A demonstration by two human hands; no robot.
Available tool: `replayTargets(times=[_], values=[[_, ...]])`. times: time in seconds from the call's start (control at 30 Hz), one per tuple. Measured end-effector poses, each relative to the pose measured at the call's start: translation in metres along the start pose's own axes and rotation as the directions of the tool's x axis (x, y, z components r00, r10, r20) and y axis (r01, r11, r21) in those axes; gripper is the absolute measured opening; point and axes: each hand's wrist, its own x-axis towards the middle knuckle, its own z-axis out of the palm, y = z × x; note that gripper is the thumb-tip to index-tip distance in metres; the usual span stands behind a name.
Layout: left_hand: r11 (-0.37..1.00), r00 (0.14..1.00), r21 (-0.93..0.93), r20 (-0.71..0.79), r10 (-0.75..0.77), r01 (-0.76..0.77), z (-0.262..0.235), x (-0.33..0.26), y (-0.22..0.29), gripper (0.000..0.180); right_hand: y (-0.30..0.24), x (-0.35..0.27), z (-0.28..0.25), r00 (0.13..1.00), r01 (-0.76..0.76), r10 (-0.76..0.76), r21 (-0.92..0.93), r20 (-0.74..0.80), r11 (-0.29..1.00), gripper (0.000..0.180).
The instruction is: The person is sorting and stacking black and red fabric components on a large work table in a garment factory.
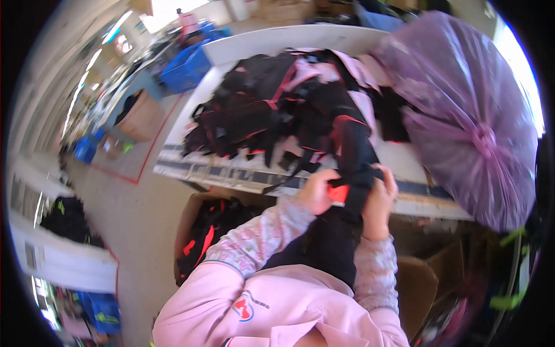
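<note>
At the front edge of a white table (179,139), both my hands grip a black fabric piece (354,147) with red-orange parts. Its exact kind cannot be made out. On its left side is my left hand (319,191), fingers closed on it near a bright orange patch. My right hand (378,202) is closed around the piece's right edge. From my hands the piece reaches away toward a heap of black fabric pieces (245,115) with red edging and straps. Some pale pink pieces lie among them.
To the right of the heap bulges a large, knotted purple plastic bag (457,98). Below the table's edge, a cardboard box (186,231) holds more black and red pieces. Blue bins (185,68) and a round brown container (140,115) stand on the left, near red floor lines.
</note>
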Motion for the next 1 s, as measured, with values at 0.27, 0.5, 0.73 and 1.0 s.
replayTargets(times=[0.27,0.5,0.73,1.0], values=[[0.601,0.64,0.333,0.013,0.768,-0.727,0.005,0.044,-0.062,0.014,0.011,-0.009,-0.036,0.919,-0.321,0.192,0.371,0.343,0.871,0.039],[0.838,0.994,-0.54,-0.018,-0.111,0.083,0.018,-0.012,0.016,0.019,-0.031,-0.008,-0.005,0.857,0.515,-0.491,-0.213,0.159,0.83,0.022],[0.664,0.957,-0.744,0.133,0.256,-0.074,0.01,-0.04,0.053,0.014,-0.057,-0.035,0.029,0.791,0.575,-0.595,-0.505,0.142,0.644,0.034],[0.766,0.987,-0.632,-0.156,0.026,-0.12,0.008,-0.03,0.042,0.017,-0.035,-0.03,0.038,0.59,0.676,-0.777,-0.662,0.221,0.325,0.032]])
